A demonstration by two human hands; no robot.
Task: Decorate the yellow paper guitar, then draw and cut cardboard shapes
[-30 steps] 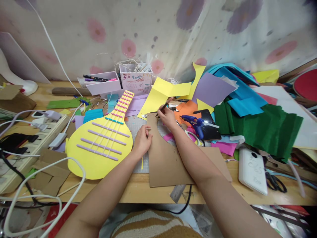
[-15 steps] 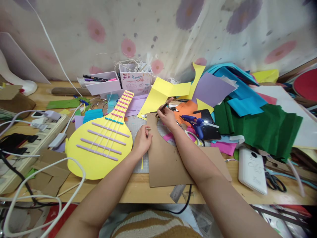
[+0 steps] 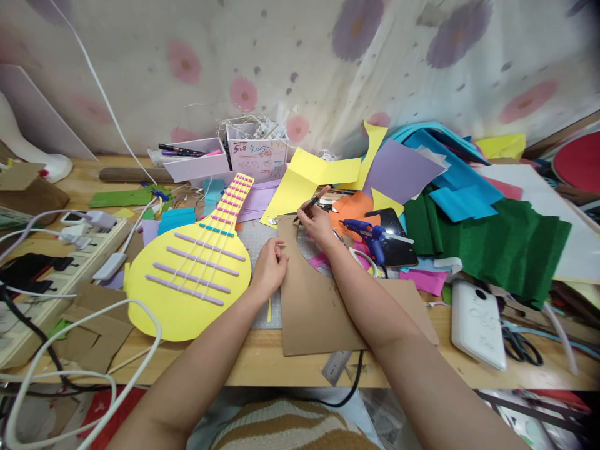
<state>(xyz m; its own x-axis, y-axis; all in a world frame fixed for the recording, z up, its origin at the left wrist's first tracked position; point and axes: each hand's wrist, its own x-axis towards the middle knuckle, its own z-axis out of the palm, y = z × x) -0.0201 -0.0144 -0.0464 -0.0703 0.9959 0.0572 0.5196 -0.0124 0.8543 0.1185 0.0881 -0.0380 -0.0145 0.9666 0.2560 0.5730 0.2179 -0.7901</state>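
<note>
Your right hand (image 3: 317, 224) gripped a dark pen-like tool (image 3: 309, 205) at the cardboard (image 3: 309, 312) on the desk (image 3: 255, 359), curve already cut, outer sides left straight, while your left hand (image 3: 270, 267) curled at its edge, grip impossible to tell.

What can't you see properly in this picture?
In the head view:
Cardboard: part hidden under the right forearm.
Dark tool in the right hand: tip too small to make out.
Black device: partly covered by the blue glue gun.
Red circle: cut off by the picture's right edge.
</note>
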